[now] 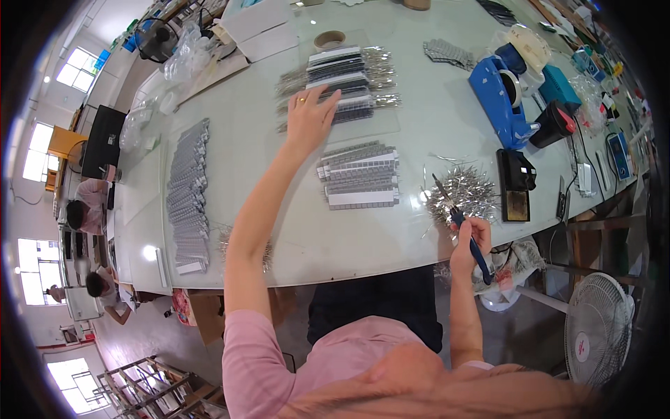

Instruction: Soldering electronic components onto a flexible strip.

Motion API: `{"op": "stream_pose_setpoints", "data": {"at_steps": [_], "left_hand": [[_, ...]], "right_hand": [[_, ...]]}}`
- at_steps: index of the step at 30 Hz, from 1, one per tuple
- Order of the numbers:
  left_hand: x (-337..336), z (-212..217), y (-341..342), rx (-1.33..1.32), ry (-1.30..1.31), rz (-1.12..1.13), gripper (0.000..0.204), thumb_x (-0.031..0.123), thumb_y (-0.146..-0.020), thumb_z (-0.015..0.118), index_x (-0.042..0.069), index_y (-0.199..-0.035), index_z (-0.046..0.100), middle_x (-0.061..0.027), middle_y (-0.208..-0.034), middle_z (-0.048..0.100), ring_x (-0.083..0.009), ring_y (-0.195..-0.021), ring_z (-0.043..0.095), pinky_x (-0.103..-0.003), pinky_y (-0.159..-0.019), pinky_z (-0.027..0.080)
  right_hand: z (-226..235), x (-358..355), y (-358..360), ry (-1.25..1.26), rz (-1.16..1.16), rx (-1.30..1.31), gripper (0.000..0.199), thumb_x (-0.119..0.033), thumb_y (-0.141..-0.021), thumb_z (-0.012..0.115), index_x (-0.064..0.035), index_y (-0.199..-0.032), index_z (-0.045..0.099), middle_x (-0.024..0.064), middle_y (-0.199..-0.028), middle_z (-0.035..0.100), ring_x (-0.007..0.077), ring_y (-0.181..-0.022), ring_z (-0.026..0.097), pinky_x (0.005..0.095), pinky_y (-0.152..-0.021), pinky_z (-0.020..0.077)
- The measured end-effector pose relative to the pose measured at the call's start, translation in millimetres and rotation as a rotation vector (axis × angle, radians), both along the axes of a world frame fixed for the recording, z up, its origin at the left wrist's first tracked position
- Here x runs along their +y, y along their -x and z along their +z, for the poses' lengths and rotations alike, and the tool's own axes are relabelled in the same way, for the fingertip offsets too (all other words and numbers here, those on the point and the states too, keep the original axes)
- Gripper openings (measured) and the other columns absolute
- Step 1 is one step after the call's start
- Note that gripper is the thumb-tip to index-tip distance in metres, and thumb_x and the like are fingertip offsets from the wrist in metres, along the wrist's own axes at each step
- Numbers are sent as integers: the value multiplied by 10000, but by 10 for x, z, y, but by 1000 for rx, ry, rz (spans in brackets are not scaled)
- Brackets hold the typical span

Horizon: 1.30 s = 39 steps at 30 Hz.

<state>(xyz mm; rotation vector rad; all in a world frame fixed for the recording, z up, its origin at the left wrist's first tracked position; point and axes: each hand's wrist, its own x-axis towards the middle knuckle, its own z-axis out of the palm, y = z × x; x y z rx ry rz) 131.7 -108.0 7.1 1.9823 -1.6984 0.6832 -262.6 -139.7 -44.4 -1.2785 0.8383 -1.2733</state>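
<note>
My left hand (312, 115) reaches far over the table and rests with fingers spread on a row of dark and white strips (338, 70) with thin silvery wires sticking out at both sides. In my right hand (472, 241) is a soldering iron (458, 215) with a dark blue handle, its metal tip pointing up and left. Below the tip lies a tangled heap of cut silvery wires (466, 190). Between my hands is a stack of grey segmented strips (359, 178). What exactly my left fingertips touch is too small to tell.
A long row of grey strips (187, 195) lies to the left. On the right stand a black iron stand with a sponge (514, 185), a blue tape dispenser (497, 98) and a dark cup (553, 124). A tape roll (329, 40) lies at the back; a fan (599, 328) stands lower right.
</note>
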Motion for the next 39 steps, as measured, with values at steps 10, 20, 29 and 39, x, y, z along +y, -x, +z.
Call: {"op": "stream_pose_setpoints", "data": {"at_steps": [10,20,29,39], "left_hand": [[1418,-56,1670,256,-540,-71,562,355,-911,618,168,-1427,499,-133,-1558,348,-351,-1448,263,-561,-1147,206],[1596,-144,1879,326,-518,48,635,389,-918,613,157,-1479,428,-128,-1600,258,-353,-1473,186,-605,-1134,173],[1606,-141,1842,310,-571,45,644,385,-929,593,168,-1502,397,-140,-1616,217,-368,-1483,150,-607,-1145,126],[1943,-66,2056,361,-515,32,671,382,-867,672,164,-1462,452,-136,-1569,329,-353,-1439,283,-599,-1098,241]], "right_hand": [[-64,42,65,99,49,99,174,-47,-943,616,1,-1098,552,80,-974,621,125,-800,638,245,-722,507],[-280,369,339,712,17,466,334,-156,-950,615,-4,-1190,437,142,-972,573,237,-834,645,533,-1061,414],[-316,580,148,856,69,474,397,-93,-823,741,-40,-1168,553,165,-1011,643,337,-901,642,469,-911,562],[-148,576,-86,705,120,384,424,0,-838,688,-32,-1212,490,170,-1036,656,316,-919,675,498,-973,510]]}}
